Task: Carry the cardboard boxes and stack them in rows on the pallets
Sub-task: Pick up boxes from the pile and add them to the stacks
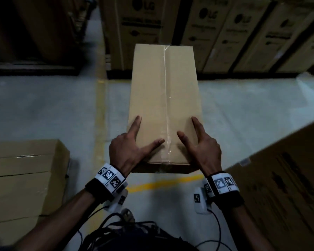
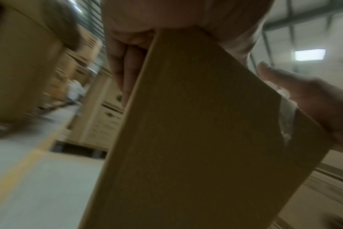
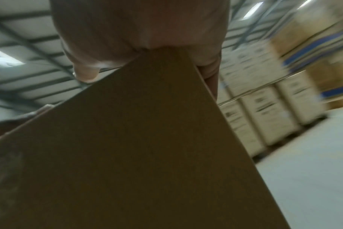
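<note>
Holding cardboard box [image 1: 164,105] mid-frame over grey floor [image 1: 43,105], long axis running away toward frame top. Left hand [image 1: 129,151] and right hand [image 1: 203,151] gripping near-end corners: thumbs on top, fingers curling down sides. Both equally near; far end unsupported.

The cardboard box [image 1: 163,98] between the hands is plain tan, with a clear glossy tape strip [image 1: 166,87] along its centre seam. Both wristbands [image 1: 110,180] are black, carrying white panels with black-and-white square marker patterns. The floor [image 1: 43,105] beneath is pale grey, marked with yellow lines [image 1: 163,182]. The large cartons [image 1: 216,33] beyond the hands are tan with black print. The stacked boxes [image 1: 24,176] left of the left hand are plain tan.
</note>
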Motion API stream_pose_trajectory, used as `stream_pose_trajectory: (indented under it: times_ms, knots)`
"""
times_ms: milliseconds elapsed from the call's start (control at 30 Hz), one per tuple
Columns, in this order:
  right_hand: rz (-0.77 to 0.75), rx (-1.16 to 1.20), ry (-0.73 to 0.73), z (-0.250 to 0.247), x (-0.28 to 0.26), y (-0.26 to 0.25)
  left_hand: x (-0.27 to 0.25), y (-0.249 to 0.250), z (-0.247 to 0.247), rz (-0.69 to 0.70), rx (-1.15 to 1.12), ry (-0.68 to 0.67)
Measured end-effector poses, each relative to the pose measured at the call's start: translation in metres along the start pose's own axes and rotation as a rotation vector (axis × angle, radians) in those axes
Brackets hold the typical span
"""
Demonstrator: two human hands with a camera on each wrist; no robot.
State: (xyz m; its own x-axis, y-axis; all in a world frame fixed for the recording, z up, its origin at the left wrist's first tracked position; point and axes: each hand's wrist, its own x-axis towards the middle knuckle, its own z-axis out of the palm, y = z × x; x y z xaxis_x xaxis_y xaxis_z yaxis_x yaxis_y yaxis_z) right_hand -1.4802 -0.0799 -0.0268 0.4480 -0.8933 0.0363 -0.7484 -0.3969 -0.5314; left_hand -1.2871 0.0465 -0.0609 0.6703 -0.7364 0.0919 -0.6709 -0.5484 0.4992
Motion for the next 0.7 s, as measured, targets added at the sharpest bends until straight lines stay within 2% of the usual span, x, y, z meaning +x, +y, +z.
stream_pose_trajectory:
  times_ms: [133, 433, 700]
  knots:
    - [-0.133, 0.019, -0.066, 0.04, 0.079, -0.054, 0.061, -0.043, -0.021, -0.093, 0.013, 0.084]
    - [-0.365, 0.051, -0.244, 0.127, 0.24, -0.157, 0.185, -0.117, -0.049, -0.342, 0.078, 0.177]
    - [-0.529, 0.12, -0.425, 0.214, 0.423, -0.237, 0.344, -0.159, -0.058, -0.584, 0.171, 0.206]
